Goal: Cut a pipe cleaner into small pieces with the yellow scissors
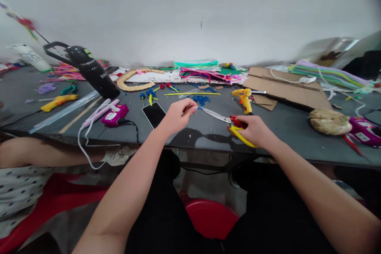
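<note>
My right hand (257,130) is wrapped round the handles of a pair of scissors (216,116), one handle red and one yellow. Their blades point left toward my left hand (182,114), whose thumb and fingers are pinched together. A small blue bit (200,108) shows at those fingertips, right by the scissor tips; it looks like fuzzy pipe cleaner. Just beyond lies a pile of short blue pieces (201,99) on the table. A yellow pipe cleaner (192,94) stretches behind the pile. Blue pompom-like shapes (151,94) with yellow lie left of it.
A yellow glue gun (243,98) lies beyond my right hand, before cardboard (276,85). A phone (154,115) is beside my left forearm. Further left are a magenta power socket (114,115), a black bottle (93,73) and another person's leg (50,152). Pipe cleaner bundles (205,74) lie along the wall.
</note>
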Action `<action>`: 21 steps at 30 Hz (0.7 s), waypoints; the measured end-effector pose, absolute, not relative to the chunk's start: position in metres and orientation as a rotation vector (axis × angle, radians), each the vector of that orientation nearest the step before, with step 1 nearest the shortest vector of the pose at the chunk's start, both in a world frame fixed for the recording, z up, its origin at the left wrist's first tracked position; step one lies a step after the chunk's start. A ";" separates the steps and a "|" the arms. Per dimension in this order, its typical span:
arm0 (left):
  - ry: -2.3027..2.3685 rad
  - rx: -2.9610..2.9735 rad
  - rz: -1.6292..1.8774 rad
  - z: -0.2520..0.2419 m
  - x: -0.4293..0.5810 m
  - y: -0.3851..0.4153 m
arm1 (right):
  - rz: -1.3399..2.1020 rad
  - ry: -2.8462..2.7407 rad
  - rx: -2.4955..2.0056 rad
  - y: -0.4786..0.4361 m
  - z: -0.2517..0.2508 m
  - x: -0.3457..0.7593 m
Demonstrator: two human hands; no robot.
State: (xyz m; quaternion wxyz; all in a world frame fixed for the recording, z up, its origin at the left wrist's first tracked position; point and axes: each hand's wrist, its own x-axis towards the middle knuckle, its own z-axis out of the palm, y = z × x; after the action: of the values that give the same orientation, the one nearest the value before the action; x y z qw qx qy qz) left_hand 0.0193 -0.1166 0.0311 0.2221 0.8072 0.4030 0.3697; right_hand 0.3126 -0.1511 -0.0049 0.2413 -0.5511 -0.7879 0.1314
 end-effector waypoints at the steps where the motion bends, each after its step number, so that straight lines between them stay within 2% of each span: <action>1: 1.112 2.230 1.024 0.031 0.019 -0.117 | 0.354 -2.155 -1.507 -0.151 -0.005 0.313; 21: 1.118 2.255 0.998 0.029 0.018 -0.115 | 0.357 -2.167 -1.518 -0.149 -0.009 0.315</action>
State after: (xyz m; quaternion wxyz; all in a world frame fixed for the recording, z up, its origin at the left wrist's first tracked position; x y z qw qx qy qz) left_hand 0.0181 -0.1148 0.0292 0.2151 0.8133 0.4033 0.3600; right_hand 0.3151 -0.1494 -0.0087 0.2335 -0.5529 -0.7892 0.1301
